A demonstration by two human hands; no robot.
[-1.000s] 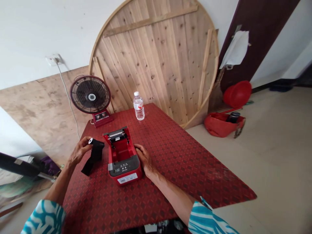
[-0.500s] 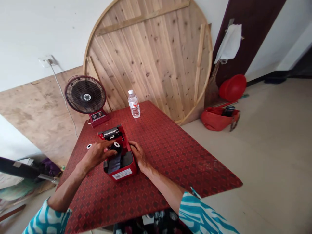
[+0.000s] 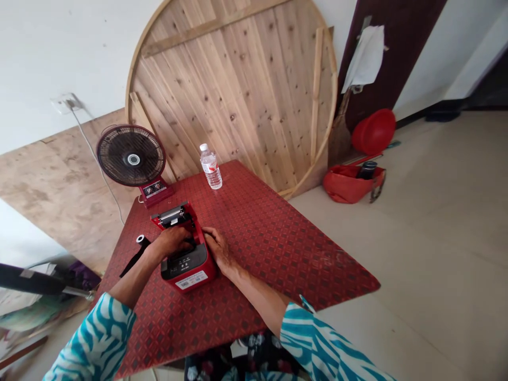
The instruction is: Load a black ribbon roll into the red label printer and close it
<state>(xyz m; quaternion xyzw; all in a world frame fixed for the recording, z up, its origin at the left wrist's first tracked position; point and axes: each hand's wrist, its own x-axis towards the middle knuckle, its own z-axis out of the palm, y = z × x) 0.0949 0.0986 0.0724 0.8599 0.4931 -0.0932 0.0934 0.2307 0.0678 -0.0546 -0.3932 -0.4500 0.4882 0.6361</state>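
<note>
A red and black label printer [image 3: 186,267] stands on the table with its lid [image 3: 172,216] swung up at the back. My left hand [image 3: 172,242] reaches down into its open compartment, fingers bent around a black roll [image 3: 191,244] that is mostly hidden by the hand and the walls. Against the printer's right side lies my right hand [image 3: 217,247], fingers curled along the rim, holding the body. Left of my left wrist, a second black roll with a white core [image 3: 140,239] rests on the table, a dark strip trailing from it.
The red patterned table [image 3: 278,254] carries a fan [image 3: 133,159] at the back left and a water bottle [image 3: 211,168] behind the printer. A round wooden board [image 3: 238,95] leans on the wall. On the floor to the right are a red bag [image 3: 343,185] and a red basin [image 3: 375,132].
My left hand has gone deeper into the compartment with the black roll. The dark strip that lay over the printer's front is off it, baring the panel. The right hand keeps its hold.
</note>
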